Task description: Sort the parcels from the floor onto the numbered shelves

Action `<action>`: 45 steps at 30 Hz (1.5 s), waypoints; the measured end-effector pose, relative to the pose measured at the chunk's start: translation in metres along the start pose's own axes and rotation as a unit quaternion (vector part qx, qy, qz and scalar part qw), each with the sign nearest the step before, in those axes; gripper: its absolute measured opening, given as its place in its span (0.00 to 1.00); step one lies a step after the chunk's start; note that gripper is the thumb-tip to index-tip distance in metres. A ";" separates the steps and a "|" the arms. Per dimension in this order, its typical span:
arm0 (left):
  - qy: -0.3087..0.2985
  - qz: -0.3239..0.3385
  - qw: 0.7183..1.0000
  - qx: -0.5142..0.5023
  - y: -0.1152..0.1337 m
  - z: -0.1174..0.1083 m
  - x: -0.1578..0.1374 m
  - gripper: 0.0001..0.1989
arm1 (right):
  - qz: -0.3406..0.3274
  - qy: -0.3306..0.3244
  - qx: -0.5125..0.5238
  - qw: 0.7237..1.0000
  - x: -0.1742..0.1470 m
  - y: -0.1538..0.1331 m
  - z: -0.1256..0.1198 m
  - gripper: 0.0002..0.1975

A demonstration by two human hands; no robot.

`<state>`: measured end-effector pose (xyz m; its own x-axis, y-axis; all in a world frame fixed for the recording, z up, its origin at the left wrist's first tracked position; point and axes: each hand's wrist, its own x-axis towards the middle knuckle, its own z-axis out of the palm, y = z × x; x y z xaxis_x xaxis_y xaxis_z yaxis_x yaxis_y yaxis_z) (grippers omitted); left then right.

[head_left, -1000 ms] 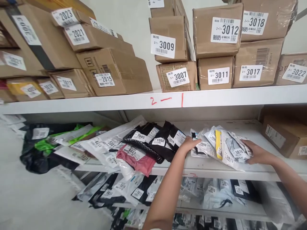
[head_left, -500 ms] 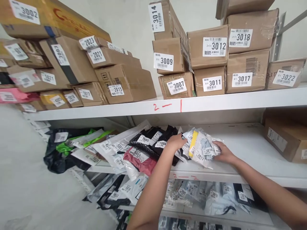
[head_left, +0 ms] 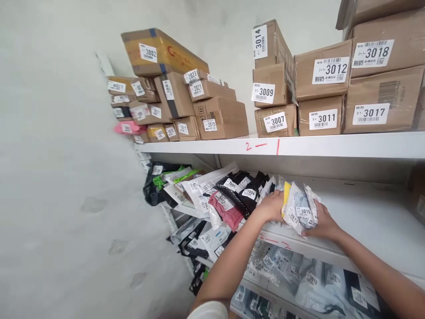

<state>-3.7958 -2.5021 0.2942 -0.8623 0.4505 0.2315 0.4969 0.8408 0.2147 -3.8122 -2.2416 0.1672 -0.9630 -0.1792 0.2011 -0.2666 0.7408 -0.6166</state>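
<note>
Both hands are pressing in on a small stack of grey and clear mailer bags, which is standing on edge at the front of the middle shelf. The left hand is lying flat against the stack's left face beside a yellow packet, fingers together, while the right hand is cupping the stack's right side from below, so the bundle is being clamped between the two palms. Labels reading 3013 and 3016 are showing on the bags. Just left of the stack, black bags and a pink bag are leaning in a sloping row along the same shelf. The top shelf is carrying stacked cardboard boxes with numbered stickers such as 3009, 3011 and 3012. The lower shelf is holding more labelled bags lying flat.
</note>
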 end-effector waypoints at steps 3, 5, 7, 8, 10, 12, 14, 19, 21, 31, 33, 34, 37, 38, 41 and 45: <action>0.049 -0.057 0.997 0.024 0.014 0.001 -0.002 0.16 | 0.024 -0.012 0.053 0.998 0.005 -0.018 0.012 0.85; 0.074 -0.095 0.992 0.021 0.020 -0.003 -0.005 0.15 | 0.038 0.005 0.072 0.997 0.008 -0.027 0.019 0.86; 0.101 -0.118 0.988 0.014 0.021 -0.007 -0.014 0.20 | 0.038 0.036 0.083 0.995 0.010 -0.030 0.023 0.84; 0.119 -0.126 0.985 0.009 0.019 -0.010 -0.020 0.23 | 0.036 0.049 0.086 0.994 0.012 -0.030 0.023 0.82; 0.187 -0.156 0.970 0.018 0.009 -0.014 -0.037 0.24 | 0.036 0.058 0.080 0.994 0.016 -0.028 0.019 0.78; 0.248 -0.189 0.949 0.057 -0.008 -0.016 -0.053 0.23 | 0.046 0.047 0.058 0.996 0.020 -0.027 0.013 0.76; 0.232 -0.203 0.947 0.091 -0.027 -0.015 -0.062 0.26 | 0.047 0.034 0.032 0.998 0.024 -0.031 0.009 0.77; 0.148 -0.206 0.960 0.119 -0.059 -0.004 -0.058 0.27 | 0.058 0.023 -0.009 0.998 0.024 -0.058 0.014 0.80; 0.171 -0.212 0.953 0.134 -0.066 -0.001 -0.056 0.26 | 0.070 0.017 -0.014 0.997 0.022 -0.069 0.018 0.79; 0.203 -0.189 0.952 0.128 -0.133 -0.023 -0.071 0.24 | 0.116 0.011 -0.015 0.993 0.037 -0.140 0.058 0.78; 0.179 -0.180 0.962 0.097 -0.147 -0.034 -0.078 0.23 | 0.113 0.015 -0.002 0.993 0.038 -0.148 0.063 0.79; 0.170 -0.172 0.967 0.081 -0.152 -0.039 -0.082 0.24 | 0.110 0.015 0.006 0.994 0.037 -0.149 0.064 0.79; 0.220 -0.135 0.964 0.063 -0.151 -0.046 -0.090 0.29 | 0.101 0.025 0.038 0.994 0.033 -0.144 0.063 0.81; 0.252 -0.103 0.960 0.067 -0.146 -0.045 -0.090 0.31 | 0.102 0.033 0.043 0.993 0.032 -0.141 0.062 0.81; 0.270 0.086 0.955 0.088 -0.125 -0.037 -0.083 0.34 | 0.117 0.071 0.033 0.990 0.028 -0.140 0.058 0.76; 0.257 0.238 0.936 0.039 -0.097 -0.020 -0.056 0.24 | 0.066 0.136 0.087 0.985 0.008 -0.163 0.048 0.57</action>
<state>-3.7937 -2.6148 0.2797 -0.3729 0.5928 0.7138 0.7867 0.6099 -0.0955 -3.7777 -2.3948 0.2331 -0.9504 0.1088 0.2913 -0.1645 0.6190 -0.7680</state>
